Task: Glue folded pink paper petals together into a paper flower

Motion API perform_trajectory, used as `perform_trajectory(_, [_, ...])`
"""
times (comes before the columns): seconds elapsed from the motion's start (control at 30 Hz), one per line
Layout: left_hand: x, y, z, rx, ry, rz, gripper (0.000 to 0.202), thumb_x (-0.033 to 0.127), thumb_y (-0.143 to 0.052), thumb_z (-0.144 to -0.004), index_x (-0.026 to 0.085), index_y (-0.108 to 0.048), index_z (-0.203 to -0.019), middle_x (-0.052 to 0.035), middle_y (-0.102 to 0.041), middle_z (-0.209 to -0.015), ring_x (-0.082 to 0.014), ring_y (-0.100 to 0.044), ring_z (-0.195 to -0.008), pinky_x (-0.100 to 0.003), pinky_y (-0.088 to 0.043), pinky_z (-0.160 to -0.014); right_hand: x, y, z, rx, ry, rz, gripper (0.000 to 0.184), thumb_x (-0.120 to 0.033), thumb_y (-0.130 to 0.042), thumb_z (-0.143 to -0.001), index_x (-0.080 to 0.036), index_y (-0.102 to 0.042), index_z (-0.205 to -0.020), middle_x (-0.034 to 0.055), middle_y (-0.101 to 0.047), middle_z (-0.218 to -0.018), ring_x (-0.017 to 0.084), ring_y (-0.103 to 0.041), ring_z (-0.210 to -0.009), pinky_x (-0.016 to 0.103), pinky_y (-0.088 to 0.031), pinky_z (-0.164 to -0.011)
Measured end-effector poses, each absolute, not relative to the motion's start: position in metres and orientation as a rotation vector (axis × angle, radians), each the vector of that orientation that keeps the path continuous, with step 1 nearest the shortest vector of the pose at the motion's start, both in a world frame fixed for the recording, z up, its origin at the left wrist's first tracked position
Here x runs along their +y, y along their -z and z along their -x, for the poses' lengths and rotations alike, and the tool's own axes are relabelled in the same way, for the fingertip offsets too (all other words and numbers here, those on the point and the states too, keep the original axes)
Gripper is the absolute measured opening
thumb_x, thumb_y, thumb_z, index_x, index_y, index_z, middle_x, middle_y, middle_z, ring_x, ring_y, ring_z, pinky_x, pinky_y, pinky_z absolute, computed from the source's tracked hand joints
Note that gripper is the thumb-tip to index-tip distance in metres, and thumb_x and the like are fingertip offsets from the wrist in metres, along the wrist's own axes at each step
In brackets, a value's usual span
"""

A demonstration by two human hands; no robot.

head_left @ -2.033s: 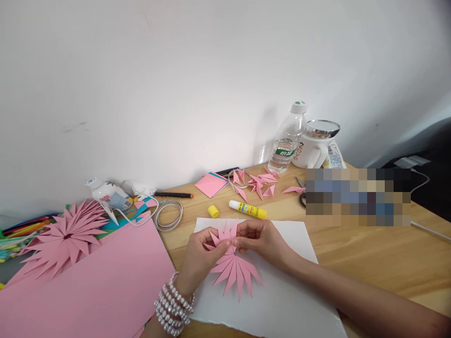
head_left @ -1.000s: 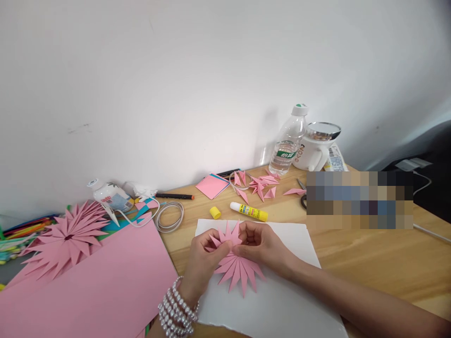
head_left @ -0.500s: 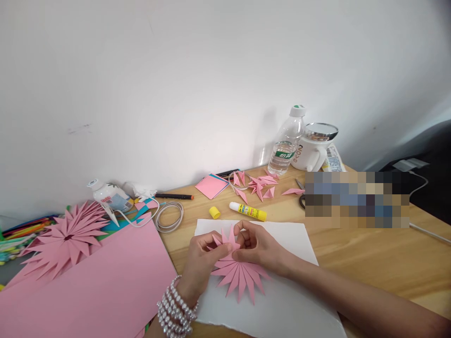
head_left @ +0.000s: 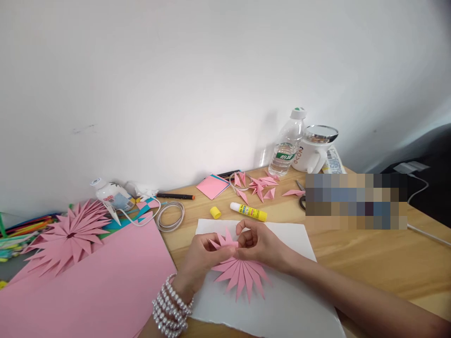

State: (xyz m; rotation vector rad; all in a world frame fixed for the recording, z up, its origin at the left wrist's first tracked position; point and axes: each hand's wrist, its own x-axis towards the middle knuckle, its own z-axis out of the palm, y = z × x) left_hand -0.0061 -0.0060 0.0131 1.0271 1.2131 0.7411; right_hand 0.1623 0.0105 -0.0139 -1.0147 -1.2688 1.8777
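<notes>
1. Two bare hands are meeting over a pink folded-paper rosette with pointed petals [head_left: 243,277], the thumbs sitting close together near its middle.
2. The left hand [head_left: 200,258] is grasping the rosette's upper left part, thumb on top; strands of pearly beads [head_left: 171,307] are circling its wrist.
3. The right hand [head_left: 260,246] is pinching folded paper just beside the left thumb, its index finger curling up and the others bending inward.
4. Below the fingers, the rosette's lower petals are fanning out over a flat white board [head_left: 275,305], which is lying on a pale wooden table [head_left: 362,263].
5. Just beyond the fingers, a yellow and white glue stick [head_left: 248,212] is lying on its side, its label print showing too small to read; a round yellow plastic cap [head_left: 215,212] is resting near it.
6. Farther beyond, loose pink folded-paper points [head_left: 260,188] are lying scattered.
7. Beyond and right of the fingers, a clear plastic water bottle [head_left: 286,145] is standing with white Chinese characters, seemingly 怡寶, showing on its green label; a white mug [head_left: 308,157] beside it is bearing sideways coloured lettering, "OVO" being partly legible.
8. Well left of the fingers, a white bottle [head_left: 114,195] is lying tilted, its red lettering being unreadable; a larger pink paper rosette [head_left: 75,237] is lying nearby.
</notes>
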Motion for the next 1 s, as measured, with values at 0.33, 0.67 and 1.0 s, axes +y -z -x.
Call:
perform_trajectory(0.33, [-0.008, -0.014, 0.003, 1.213, -0.723, -0.970, 0.033, 0.037, -0.076, -0.056, 0.012, -0.055, -0.054, 0.0054, -0.045, -0.048, -0.0050, -0.034, -0.047, -0.019, -0.026, -0.046, 0.017, 0.013, -0.169, -1.323, -1.928, 0.985, 0.037, -0.023, -0.081, -0.051, -0.017, -0.048, -0.068, -0.0069, -0.055, -0.052, 0.005, -0.047, -0.048, 0.018, -0.034, -0.047])
perform_trajectory(0.67, [-0.004, -0.013, 0.009, 1.178, -0.787, -0.874, 0.029, 0.031, -0.079, -0.051, 0.011, -0.058, -0.053, 0.0021, -0.052, -0.049, -0.0070, -0.042, -0.047, -0.021, -0.031, -0.048, 0.025, 0.002, -0.179, -1.283, -1.896, 0.956, 0.034, -0.047, -0.064, -0.071, -0.014, -0.057, -0.077, 0.0053, -0.067, -0.073, 0.015, -0.064, -0.066, 0.032, -0.052, -0.067])
perform_trajectory(1.0, [0.002, -0.014, 0.021, 1.150, -0.778, -0.885, 0.031, 0.032, -0.078, -0.053, 0.012, -0.056, -0.052, 0.0020, -0.053, -0.049, -0.0069, -0.043, -0.046, -0.020, -0.029, -0.046, 0.050, 0.019, -0.198, -1.614, -0.656, 1.297, 0.024, -0.040, -0.051, -0.081, -0.019, -0.062, -0.085, 0.0071, -0.063, -0.083, 0.021, -0.059, -0.078, 0.034, -0.048, -0.068])
